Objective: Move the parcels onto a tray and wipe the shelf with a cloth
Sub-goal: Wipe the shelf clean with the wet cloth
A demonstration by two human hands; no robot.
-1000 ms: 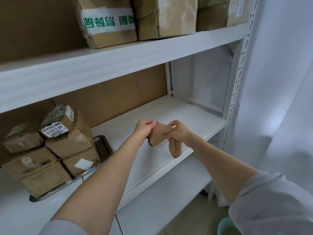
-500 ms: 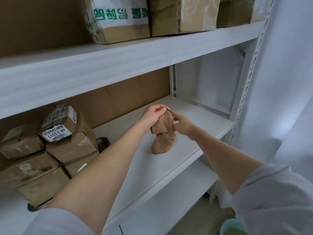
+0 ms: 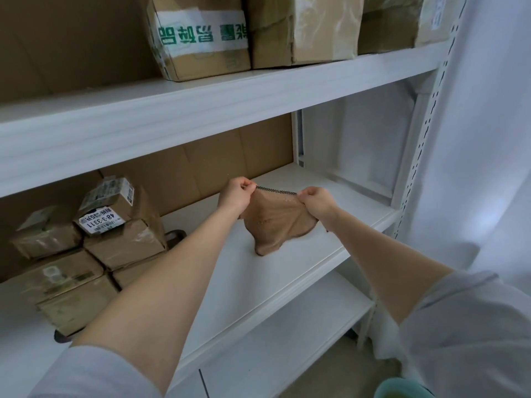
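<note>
White shelf (image 3: 330,225) lies just beneath the tan cloth (image 3: 275,222), stretched 9-to-3 o'clock between the left hand (image 3: 235,193) and the right hand (image 3: 316,201), each pinching a top corner, its tip hanging toward 6 o'clock.

Parcels (image 3: 123,245) on tray (image 3: 175,234): six visible. Tray: one. Upper boxes (image 3: 201,38): four. Cloth (image 3: 275,222): one. Hands: two, left hand (image 3: 235,193), right hand (image 3: 316,201). Shelf boards (image 3: 258,282): three.
</note>
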